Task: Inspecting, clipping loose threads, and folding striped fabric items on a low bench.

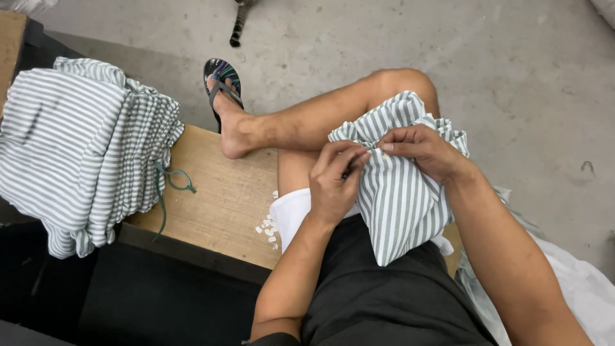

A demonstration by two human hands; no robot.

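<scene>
— What have your hands got hold of?

— A green-and-white striped garment [398,192], draped over my raised knee, a little to the 3 o'clock side of the middle of my view. My left hand [334,182] is curled closed at its gathered top edge, fingertips pinched on the cloth; something small and dark shows between them, too small for me to tell what it is. My right hand [423,150] sits at 1 o'clock from the left one, its fingers closed too, nipping the same gathered edge. The two sets of fingertips almost touch.

— And the rest of the cloth?

— It hangs down over my black shorts [391,301] toward 6 o'clock.

— What lies around you?

— At 9 o'clock a stack of the same striped garments [77,147] rests on the wooden bench [224,205], a thin green drawstring [172,182] trailing from it across the wood. Small white scraps [268,229] lie on the bench just beside my thigh. My foot in a dark sandal [223,80] is propped on the bench edge at 11 o'clock. White fabric [576,288] is heaped at 4 o'clock on the concrete floor [512,64].
</scene>
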